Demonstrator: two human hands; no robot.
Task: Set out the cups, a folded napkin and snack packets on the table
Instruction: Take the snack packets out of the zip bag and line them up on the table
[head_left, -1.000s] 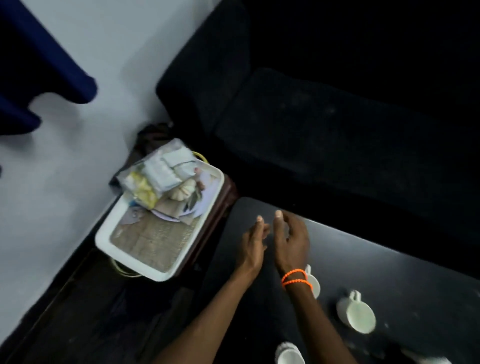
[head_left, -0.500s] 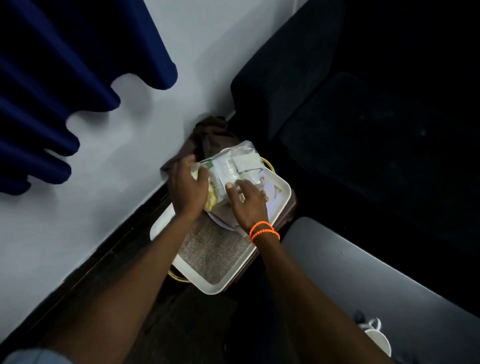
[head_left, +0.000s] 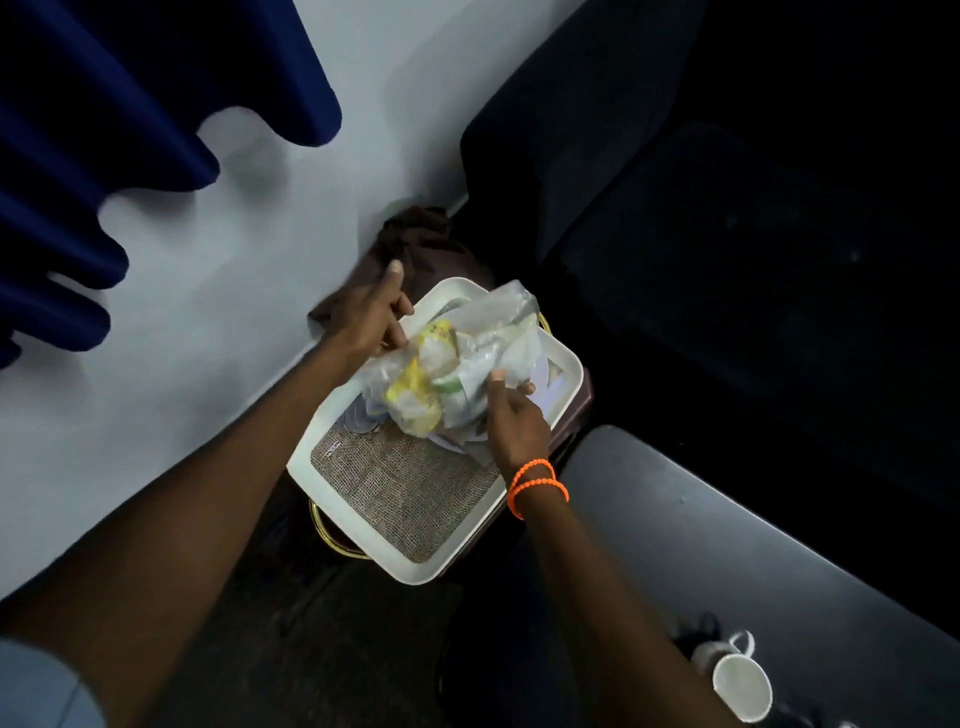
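A clear plastic bag of snack packets (head_left: 452, 364), with yellow and white wrappers inside, is lifted just above a white tray (head_left: 358, 540). My left hand (head_left: 374, 317) grips the bag's left side and my right hand (head_left: 511, 415), with orange bead bracelets at the wrist, grips its right side. A woven mat (head_left: 410, 493) lines the tray, and a plate (head_left: 540, 371) shows under the bag. One white cup (head_left: 737, 686) stands on the dark table (head_left: 727, 530) at the lower right.
The tray rests on a dark brown stand (head_left: 576, 410) with a gold frame, against a pale wall (head_left: 208, 338). A brown cloth (head_left: 426, 244) lies behind the tray. A black sofa (head_left: 727, 208) fills the right, and a blue curtain (head_left: 104, 130) hangs at the upper left.
Both hands left the table and reached to the tray. They took hold of the snack bag and have now raised it off the tray; the view swung left with them.
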